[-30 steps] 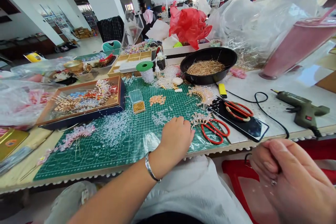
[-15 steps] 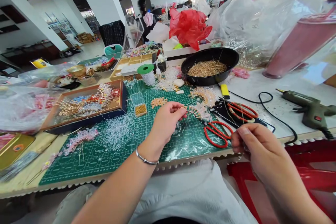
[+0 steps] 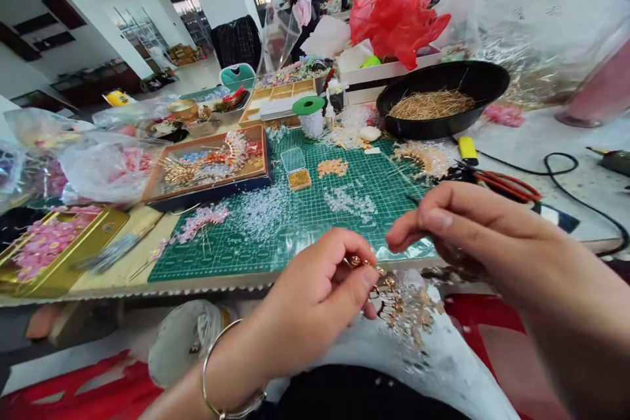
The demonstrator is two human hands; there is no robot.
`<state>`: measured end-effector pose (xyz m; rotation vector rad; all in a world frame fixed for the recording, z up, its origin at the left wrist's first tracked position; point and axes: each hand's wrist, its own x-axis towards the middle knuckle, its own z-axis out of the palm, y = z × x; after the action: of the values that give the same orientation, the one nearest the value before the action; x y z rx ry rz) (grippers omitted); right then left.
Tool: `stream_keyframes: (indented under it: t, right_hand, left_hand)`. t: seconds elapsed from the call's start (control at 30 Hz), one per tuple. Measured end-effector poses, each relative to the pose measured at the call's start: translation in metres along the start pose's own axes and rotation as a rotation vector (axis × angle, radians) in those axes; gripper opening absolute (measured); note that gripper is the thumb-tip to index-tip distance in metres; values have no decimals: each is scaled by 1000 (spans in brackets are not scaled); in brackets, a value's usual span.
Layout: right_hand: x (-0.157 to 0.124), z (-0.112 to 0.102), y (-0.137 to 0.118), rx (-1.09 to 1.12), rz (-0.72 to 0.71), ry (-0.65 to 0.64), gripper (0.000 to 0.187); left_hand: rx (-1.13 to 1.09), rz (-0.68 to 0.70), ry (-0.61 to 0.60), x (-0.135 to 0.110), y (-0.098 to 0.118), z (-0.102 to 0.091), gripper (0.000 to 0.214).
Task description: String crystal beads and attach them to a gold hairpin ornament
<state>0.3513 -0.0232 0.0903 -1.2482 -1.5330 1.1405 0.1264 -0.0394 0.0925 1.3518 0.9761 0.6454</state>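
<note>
My left hand (image 3: 325, 282) is closed in a pinch on the gold wire band of a beaded hair ornament (image 3: 406, 308). Its clear beads and gold loops hang down to the right, over my lap at the table's front edge. My right hand (image 3: 457, 223) hovers just right of and above it, thumb and fingers pressed together; whatever they hold is too fine or hidden to make out. A dark pointed tip (image 3: 412, 199) shows beyond the right fingers, the rest covered by the hand. On the green cutting mat (image 3: 207, 256) lie clear beads (image 3: 260, 213) and peach pieces (image 3: 333, 168).
A small box of gold beads (image 3: 299, 179), a spool (image 3: 310, 119) and a tray of ornaments (image 3: 211, 174) stand around the mat. Behind are a black bowl of gold pins (image 3: 438, 128) and a red plastic bag (image 3: 394, 16). Red-handled tools (image 3: 509, 185) and a cord lie right.
My left hand has come down toward me from the mat with the beaded ornament. My right hand has moved in beside it. The view has swung so that the table appears further right.
</note>
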Motion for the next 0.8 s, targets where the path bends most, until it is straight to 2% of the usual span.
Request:
stream_keyframes:
  t: [0.07,0.17,0.3,0.43,0.57,0.67,0.73,0.8]
  right_hand:
    - [-6,21,-7,-53,-87,-132,31]
    - [-17,42,-10,-145,-185,-221,26]
    - [-26,52,-9,-146,-209,-309,23]
    - [-32,60,-16,1,-247,-446,18]
    - [-40,68,-21,100,-303,-455,24]
    - [-48,69,-17,4,-372,-409,18]
    - [-53,67,-12,-87,-408,-416,9]
    - [-57,66,-9,-152,-435,-440,8]
  left_hand:
    - [17,-23,28,-11,-8,-2,8]
    - [-113,-79,29,-22,-16,-10,14]
    - [-112,-104,15,-34,-22,-21,10]
    - [-128,-79,32,-45,-23,-26,11]
    - [-226,-102,52,-54,-26,-28,12]
    - [-301,-73,49,-59,-30,-32,15]
    - [-309,-62,32,-61,-31,-36,19]
    - [-285,-76,21,-62,-30,-38,21]
